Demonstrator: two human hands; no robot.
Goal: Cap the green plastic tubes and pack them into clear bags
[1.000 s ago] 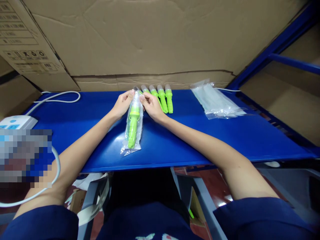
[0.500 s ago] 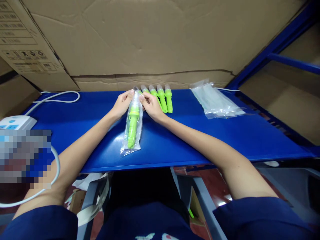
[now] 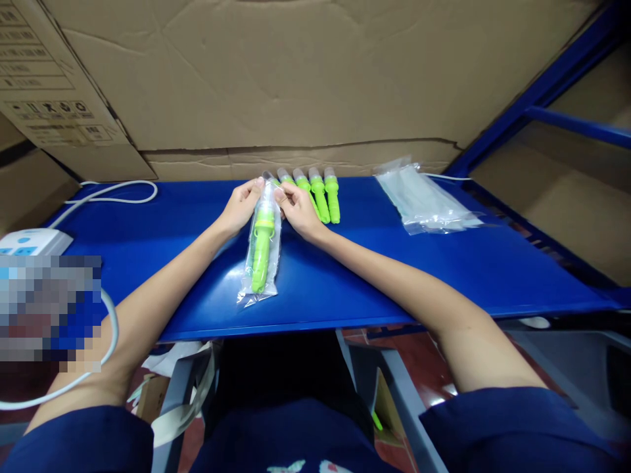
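Clear plastic bag (image 3: pixel 274 257) lies lengthwise on the blue table (image 3: pixel 444 263), straight ahead of me, its near end towards the table edge and its far end between my 2 hands. Inside it sits 1 green piece (image 3: pixel 259 259), pale cap pointing away from me. Left hand (image 3: pixel 240 207): closed in a pinch on the left corner of the bag's far end. Right hand (image 3: pixel 300 211): closed in a pinch on the right corner, fingertips just beside the left ones. Whether the mouth of the bag is open or pressed shut, I cannot tell from this angle. Judgement on handling: the film is thin and slippery, so grip with the fingertips only, both corners level, and hold the 2 layers flat against each other so that no crease is trapped along the edge. The green piece should stay low in the bag, well clear of the edge, or its cap will wedge under my fingers. Risk: the row of loose green pieces (image 3: pixel 320 194) lies just beyond my right hand, touching or nearly so; a wide wrist movement would probably roll them. Stack of empty clear bags (image 3: pixel 426 200) is well apart to the right. Power strip (image 3: pixel 29 240) and its white cable (image 3: pixel 118 190) are far left.
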